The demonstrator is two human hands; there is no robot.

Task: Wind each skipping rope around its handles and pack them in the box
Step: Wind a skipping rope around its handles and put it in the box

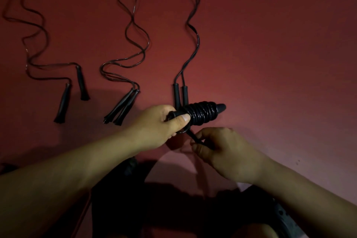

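Left hand (162, 121) grips the wound rope (201, 114); right hand (218, 145) pinches its tail (193, 136). Slack there could loosen the coils.

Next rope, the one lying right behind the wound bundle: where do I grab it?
Take the unwound rope's pair of handles together, around their middles, coming from above. They lie side by side, touching and parallel, cords trailing away from you, so one grip likely gathers both.
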